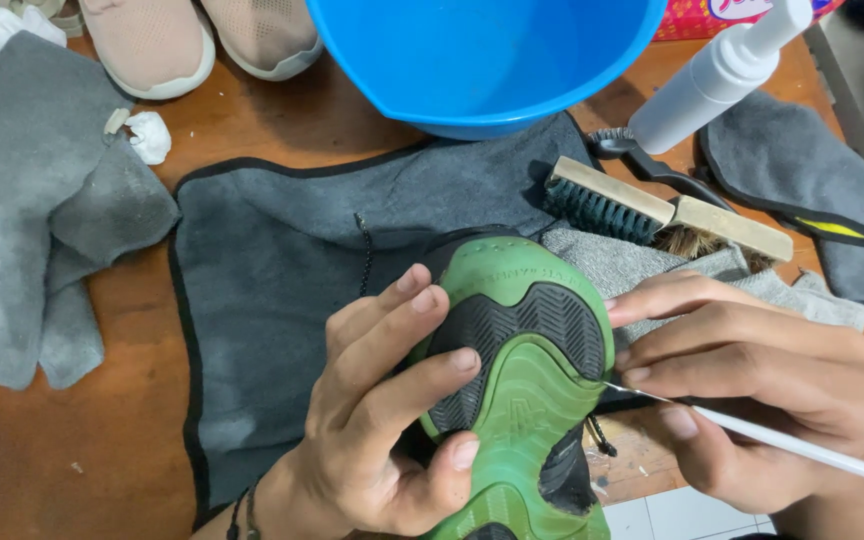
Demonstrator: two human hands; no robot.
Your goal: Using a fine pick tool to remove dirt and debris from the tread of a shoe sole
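My left hand grips the green-and-black rubber-soled shoe; my right hand pinches a thin white pick at its sole edge, wooden brushes close behind.

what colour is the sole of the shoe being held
Green with black grooved tread patches on the shoe sole, seen in the head view.
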